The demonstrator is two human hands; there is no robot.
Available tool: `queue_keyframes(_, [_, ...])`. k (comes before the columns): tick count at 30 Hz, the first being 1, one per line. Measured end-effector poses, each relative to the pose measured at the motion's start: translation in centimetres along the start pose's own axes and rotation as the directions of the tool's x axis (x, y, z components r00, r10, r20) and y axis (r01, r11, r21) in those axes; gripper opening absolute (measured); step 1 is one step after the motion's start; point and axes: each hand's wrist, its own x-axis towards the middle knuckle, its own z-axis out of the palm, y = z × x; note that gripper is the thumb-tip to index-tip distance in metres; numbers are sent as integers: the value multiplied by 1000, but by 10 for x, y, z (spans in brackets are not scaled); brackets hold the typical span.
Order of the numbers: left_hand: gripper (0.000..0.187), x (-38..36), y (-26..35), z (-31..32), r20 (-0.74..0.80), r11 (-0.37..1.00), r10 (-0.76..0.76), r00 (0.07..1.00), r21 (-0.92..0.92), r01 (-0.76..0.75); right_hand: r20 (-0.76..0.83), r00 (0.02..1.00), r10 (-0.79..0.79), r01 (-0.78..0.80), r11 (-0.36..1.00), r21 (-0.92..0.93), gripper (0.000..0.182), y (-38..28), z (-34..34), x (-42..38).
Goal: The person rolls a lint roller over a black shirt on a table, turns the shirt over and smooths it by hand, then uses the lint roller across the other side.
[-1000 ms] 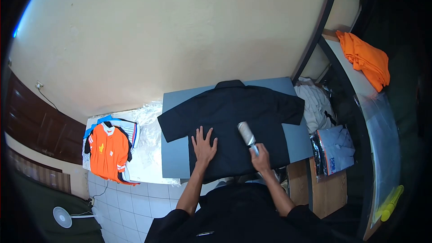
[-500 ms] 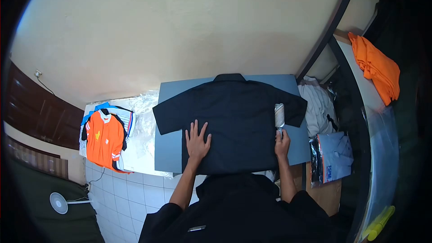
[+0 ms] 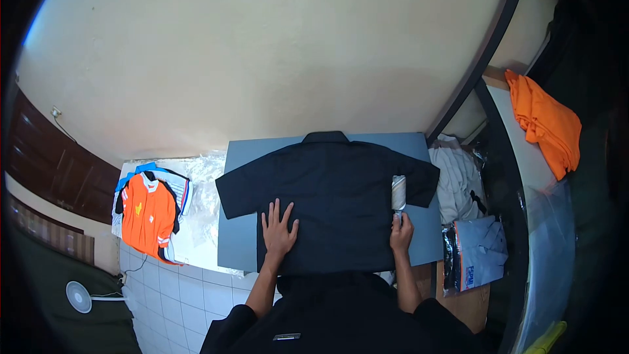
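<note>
Garment (image 3: 481, 249) in bag (image 3: 450, 260), roller (image 3: 398, 192) in right hand (image 3: 401, 233)

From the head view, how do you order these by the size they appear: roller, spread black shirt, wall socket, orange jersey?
1. Spread black shirt
2. Orange jersey
3. Roller
4. Wall socket

head camera: above the near side of the grey tabletop (image 3: 237, 242), facing forward and down
black shirt (image 3: 327, 203): whole in view, at middle distance
wall (image 3: 216, 59): beyond, on the far side
span: brown door (image 3: 59, 160) at left to shelf (image 3: 515, 124) at right
</note>
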Motion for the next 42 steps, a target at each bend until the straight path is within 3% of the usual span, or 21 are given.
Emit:
queue_keyframes(6, [60,5,-3,-2,14,1000,10,1000,16,-11,-38,999,-16,14,999,-35,32,-1,4,-2])
queue_keyframes(9, [59,4,-3,1,6,1000,9,1000,7,-9,87,984,155,-154,988,-22,33,-5,-2,-3])
queue_keyframes(12, [59,1,-4,1,6,1000,3,1000,-1,-3,101,975,198,-198,980,-14,33,-16,-6,-2])
queue_keyframes(22, [60,0,-6,4,-9,1000,20,1000,0,-20,84,974,209,-208,978,-21,32,-17,-5,1])
queue_keyframes(25, [60,0,-6,3,-19,1000,24,1000,-12,-24,-63,997,42,-44,998,-36,31,-11,5,0])
queue_keyframes(32, [60,-2,-6,4,-36,999,6,999,-43,-8,-100,995,22,-27,999,-41,28,-14,7,-1])
queue_keyframes(35, [60,-2,-5,1,-37,998,5,999,-55,-7,76,983,166,-166,986,-6,30,-17,-8,1])
queue_keyframes(38, [60,-2,-7,1,-43,998,8,999,-63,-11,-118,992,36,-36,999,-2,29,-2,-10,4])
queue_keyframes(42, [60,-1,-6,-1,-31,998,3,1000,-60,-4,-110,977,185,-190,981,-41,34,7,-29,5])
